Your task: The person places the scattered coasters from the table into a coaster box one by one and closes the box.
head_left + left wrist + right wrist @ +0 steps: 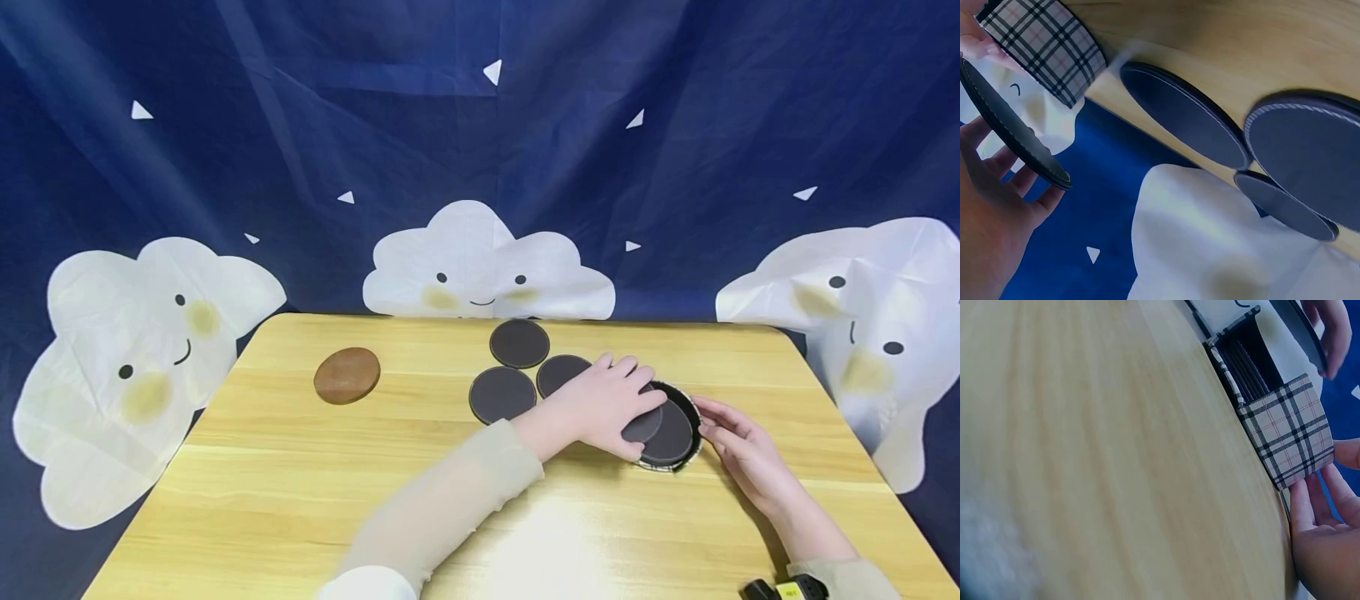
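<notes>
My left hand (611, 404) grips a dark round coaster (1016, 128) with a stitched edge, tilted over a round coaster holder (1291, 431). The holder has black-and-white plaid walls with thin red lines and a dark inside. Several dark coasters (1249, 370) are stacked within it; in the head view the top one (678, 437) shows partly behind the held coaster. At the holder's right side, my right hand (750, 454) touches the outer wall with thumb and fingertips, the fingers fairly straight.
Three dark coasters lie on the wooden table (285, 483) left of the holder: a far one (519, 342), a near one (502, 395) and one beside my left hand (561, 372). Farther left is a brown round disc (347, 376). A blue cloud-print curtain (420, 125) hangs behind.
</notes>
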`<state>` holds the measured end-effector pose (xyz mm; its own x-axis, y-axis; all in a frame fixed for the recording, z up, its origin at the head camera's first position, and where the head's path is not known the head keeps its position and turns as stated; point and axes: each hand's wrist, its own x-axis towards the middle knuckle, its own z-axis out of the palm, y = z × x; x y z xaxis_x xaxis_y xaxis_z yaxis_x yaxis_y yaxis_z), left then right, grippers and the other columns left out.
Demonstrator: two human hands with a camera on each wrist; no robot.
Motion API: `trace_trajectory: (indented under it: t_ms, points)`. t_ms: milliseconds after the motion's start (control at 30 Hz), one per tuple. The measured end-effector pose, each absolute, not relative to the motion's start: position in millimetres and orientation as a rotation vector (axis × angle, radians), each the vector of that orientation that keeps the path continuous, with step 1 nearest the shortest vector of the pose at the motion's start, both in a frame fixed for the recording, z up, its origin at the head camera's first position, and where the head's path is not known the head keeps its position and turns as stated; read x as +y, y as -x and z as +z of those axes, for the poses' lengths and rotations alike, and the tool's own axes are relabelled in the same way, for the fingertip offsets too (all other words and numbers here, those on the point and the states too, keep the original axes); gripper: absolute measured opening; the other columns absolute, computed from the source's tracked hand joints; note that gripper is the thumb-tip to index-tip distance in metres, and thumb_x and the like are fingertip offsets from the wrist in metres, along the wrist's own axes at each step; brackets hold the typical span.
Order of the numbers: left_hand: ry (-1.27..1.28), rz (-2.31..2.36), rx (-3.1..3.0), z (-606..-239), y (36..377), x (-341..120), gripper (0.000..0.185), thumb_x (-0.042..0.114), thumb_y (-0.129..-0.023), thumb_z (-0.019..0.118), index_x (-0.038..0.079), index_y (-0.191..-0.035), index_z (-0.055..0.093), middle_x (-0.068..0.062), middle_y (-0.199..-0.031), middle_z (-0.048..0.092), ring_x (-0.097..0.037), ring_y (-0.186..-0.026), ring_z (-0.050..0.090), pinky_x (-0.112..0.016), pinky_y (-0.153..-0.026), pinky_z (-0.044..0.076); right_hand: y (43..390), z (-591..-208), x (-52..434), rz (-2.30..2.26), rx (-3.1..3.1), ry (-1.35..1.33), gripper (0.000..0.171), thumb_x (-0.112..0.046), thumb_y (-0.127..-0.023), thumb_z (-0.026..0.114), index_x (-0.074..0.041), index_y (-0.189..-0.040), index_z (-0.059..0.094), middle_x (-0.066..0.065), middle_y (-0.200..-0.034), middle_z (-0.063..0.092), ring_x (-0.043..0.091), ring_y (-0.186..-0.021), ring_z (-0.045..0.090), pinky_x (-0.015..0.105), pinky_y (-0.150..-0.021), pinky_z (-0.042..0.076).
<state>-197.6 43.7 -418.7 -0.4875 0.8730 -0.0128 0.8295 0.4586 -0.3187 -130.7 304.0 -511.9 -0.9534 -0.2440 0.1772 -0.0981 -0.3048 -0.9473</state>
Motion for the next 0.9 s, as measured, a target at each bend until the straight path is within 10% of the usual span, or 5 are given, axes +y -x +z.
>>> trace_trajectory:
  t_ms: [900]
  points:
    - [1.536,0.47,-2.653,-431,192,95,0.077,0.081,-0.09,0.053,0.041,-0.156,0.043,0.011,-0.158,0.043,-0.012,-0.14,0.041,-0.038,-0.116,0.035,131,-511,307,-2.382,1.814,0.445,0.054,0.014,-0.106,0.037,-0.019,-0.138,0.066,-0.012,-0.134,0.07,-0.001,-0.12,0.067,0.011,-0.101,0.049]
